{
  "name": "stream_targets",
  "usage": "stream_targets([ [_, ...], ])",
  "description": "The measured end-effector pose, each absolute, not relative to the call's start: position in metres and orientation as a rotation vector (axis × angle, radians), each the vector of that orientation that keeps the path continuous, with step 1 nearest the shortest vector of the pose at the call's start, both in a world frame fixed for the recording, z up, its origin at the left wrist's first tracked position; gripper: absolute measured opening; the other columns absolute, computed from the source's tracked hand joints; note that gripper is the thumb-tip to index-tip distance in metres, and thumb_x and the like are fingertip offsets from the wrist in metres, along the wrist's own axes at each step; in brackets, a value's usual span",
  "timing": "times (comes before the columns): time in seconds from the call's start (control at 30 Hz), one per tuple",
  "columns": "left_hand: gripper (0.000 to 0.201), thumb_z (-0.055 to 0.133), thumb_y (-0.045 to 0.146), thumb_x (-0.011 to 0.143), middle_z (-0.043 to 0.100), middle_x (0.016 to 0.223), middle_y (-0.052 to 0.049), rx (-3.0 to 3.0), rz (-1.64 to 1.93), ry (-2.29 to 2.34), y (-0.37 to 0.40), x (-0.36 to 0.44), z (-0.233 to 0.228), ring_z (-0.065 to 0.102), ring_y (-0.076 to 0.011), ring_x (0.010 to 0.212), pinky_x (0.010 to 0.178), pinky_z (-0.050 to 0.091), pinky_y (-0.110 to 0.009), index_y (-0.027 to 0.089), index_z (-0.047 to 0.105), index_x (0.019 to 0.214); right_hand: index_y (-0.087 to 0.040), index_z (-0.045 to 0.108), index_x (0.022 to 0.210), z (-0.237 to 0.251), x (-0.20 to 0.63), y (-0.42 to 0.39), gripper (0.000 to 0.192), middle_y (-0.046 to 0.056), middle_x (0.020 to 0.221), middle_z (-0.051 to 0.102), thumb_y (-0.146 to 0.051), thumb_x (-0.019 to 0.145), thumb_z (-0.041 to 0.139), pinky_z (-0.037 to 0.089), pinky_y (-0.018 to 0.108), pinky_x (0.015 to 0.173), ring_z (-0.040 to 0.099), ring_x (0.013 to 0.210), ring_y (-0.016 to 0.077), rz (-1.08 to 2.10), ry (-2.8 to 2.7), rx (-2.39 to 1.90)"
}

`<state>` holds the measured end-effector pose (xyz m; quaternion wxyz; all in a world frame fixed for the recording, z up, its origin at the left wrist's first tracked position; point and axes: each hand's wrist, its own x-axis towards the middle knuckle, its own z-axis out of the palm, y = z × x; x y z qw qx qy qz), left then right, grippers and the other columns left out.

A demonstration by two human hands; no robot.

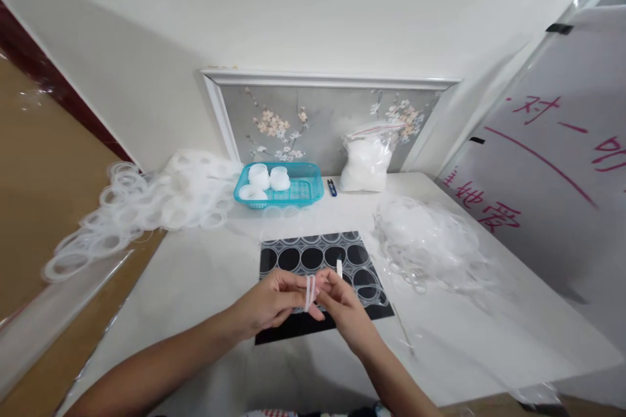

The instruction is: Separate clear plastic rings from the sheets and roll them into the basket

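Both hands meet low in the middle of the frame, just above the near edge of a black mat (pixel 274 260). The left hand (pixel 274 305) is closed around a small stack of white rings (pixel 310 292), held edge-on between thumb and fingers. The right hand (pixel 342 303) is pinched shut too, its fingertips touching the same rings from the other side, and a short white strip (pixel 339 267) sticks up just above it; I cannot tell whether it is held or only seen behind the fingers.

The rings look thin and slippery, and they are gripped only at their edges. If either pinch loosens, I think the stack could fan apart and drop onto the mat, where clear rings already lie in rows over its dark circles, so a fallen one could knock those out of place.

To the right of centre a loose tangle of clear strips (pixel 425 244) sits close to the right forearm; a sweep of that arm could drag it over the mat. At the left of the frame a heap of rings (pixel 147 205) spills toward the bench (pixel 205 273) edge and looks ready to slide off. Further back stand a blue basket (pixel 306 192) with white cups, a small clipper (pixel 332 187) and a bag (pixel 366 159), all well apart from the hands.
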<state>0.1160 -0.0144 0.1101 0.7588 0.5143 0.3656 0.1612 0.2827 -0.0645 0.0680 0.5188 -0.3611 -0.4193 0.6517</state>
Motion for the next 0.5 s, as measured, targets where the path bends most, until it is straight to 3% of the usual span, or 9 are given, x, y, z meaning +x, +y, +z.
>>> stream_targets([
  [0.07, 0.049, 0.076, 0.044, 0.073, 0.06, 0.05, 0.001, 1.113, 0.482, 0.897, -0.014, 0.115, 0.105, 0.023, -0.0003, 0.029, 0.032, 0.01, -0.018, 0.012, 0.073, 0.11, -0.022, 0.058, 0.099, 0.068, 0.28, -0.068, 0.024, 0.004, 0.097, 0.068, -0.044, 0.09, 0.06, 0.048, 0.031, 0.085, 0.063, 0.092, 0.0175, 1.517, -1.203, -0.877],
  [0.13, 0.058, 0.077, 0.049, 0.071, 0.057, 0.048, 0.002, 1.109, 0.564, 0.973, -0.01, 0.113, 0.101, 0.024, -0.0005, 0.03, 0.034, 0.011, -0.018, 0.011, 0.072, 0.113, -0.023, 0.06, 0.112, 0.068, 0.277, -0.073, 0.024, 0.006, 0.109, 0.067, -0.039, 0.095, 0.053, 0.046, 0.034, 0.093, 0.062, 0.1, 0.0191, 1.41, -1.422, -0.918],
  [0.23, 0.066, 0.078, 0.051, 0.067, 0.072, 0.087, -0.01, 1.184, 0.584, 1.014, 0.002, 0.106, 0.101, 0.033, 0.0, 0.033, 0.033, 0.015, -0.018, 0.014, 0.068, 0.121, -0.028, 0.055, 0.13, 0.063, 0.275, -0.079, 0.035, 0.007, 0.12, 0.065, -0.035, 0.096, 0.053, 0.045, 0.037, 0.098, 0.061, 0.105, 0.0204, 1.253, -1.575, -1.006],
  [0.33, 0.078, 0.079, 0.05, 0.066, 0.065, 0.121, -0.016, 1.309, 0.61, 1.047, 0.026, 0.094, 0.101, 0.034, 0.0018, 0.036, 0.034, 0.023, -0.019, 0.018, 0.058, 0.133, -0.031, 0.047, 0.14, 0.049, 0.276, -0.08, 0.048, 0.009, 0.135, 0.057, -0.038, 0.093, 0.056, 0.046, 0.039, 0.1, 0.059, 0.115, 0.0225, 1.165, -1.47, -1.121],
  [0.5, 0.077, 0.074, 0.051, 0.07, 0.065, 0.115, -0.012, 1.575, 0.782, 1.407, 0.114, 0.069, 0.111, 0.043, -0.0034, 0.045, 0.036, 0.029, -0.018, 0.014, 0.052, 0.133, -0.025, 0.055, 0.131, 0.021, 0.282, -0.067, 0.049, 0.014, 0.131, 0.061, -0.048, 0.088, 0.061, 0.054, 0.04, 0.09, 0.066, 0.103, 0.0239, 1.162, -1.157, -1.18],
])
